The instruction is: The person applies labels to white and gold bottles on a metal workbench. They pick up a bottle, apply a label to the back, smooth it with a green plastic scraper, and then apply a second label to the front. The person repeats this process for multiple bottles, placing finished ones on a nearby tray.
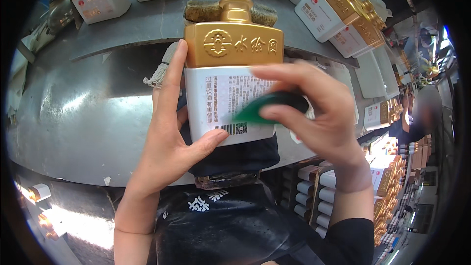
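A flat-sided bottle (196, 86), white below and gold at the shoulder and neck, leans upright before me with a printed, barcoded label facing up. Along its left side lies my left hand (171, 118), thumb on the lower front, fingers on the edge. My right hand (319, 108) grips a green scraper (252, 110) with a dark upper part, and its blade lies over the label. Motion blurs this hand a little. Behind the bottle's neck shows a worn, brownish padded block (202, 12). A grey cloth glove or rag (162, 71) pokes out beside my left fingers.
More white-and-gold bottles (100, 2) line the back of the grey metal table (88, 127), curving to the right (319, 17). White trays (375, 76) sit at the right. Stacked bottles (387, 181) fill the lower right. Another person (424, 113) is at the far right.
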The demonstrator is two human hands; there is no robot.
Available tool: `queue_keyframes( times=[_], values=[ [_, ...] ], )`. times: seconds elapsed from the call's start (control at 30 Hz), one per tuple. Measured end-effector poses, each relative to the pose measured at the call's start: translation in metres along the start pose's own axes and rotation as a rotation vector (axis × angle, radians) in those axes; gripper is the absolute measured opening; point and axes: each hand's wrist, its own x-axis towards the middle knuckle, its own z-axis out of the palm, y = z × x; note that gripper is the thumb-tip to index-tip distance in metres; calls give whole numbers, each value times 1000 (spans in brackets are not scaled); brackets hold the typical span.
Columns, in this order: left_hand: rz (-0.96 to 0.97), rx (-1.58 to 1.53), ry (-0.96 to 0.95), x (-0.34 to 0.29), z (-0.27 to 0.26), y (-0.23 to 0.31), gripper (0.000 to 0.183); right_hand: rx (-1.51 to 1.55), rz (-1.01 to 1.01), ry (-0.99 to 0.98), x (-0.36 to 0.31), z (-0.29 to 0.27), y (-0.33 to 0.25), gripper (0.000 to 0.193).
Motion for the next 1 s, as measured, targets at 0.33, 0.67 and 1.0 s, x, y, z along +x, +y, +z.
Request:
queue_keyframes(
  times=[0.33,0.67,1.0],
  values=[
    [78,-39,159,-16,-24,-5,58,-143,-581,1,-32,41,-35,13],
    [49,-58,183,-11,-15,-11,47,-418,-624,111,-40,33,-12,15],
    [-12,-21,252,-13,-9,-6,47,-310,-490,-177,-67,-12,-9,22]
  ],
)
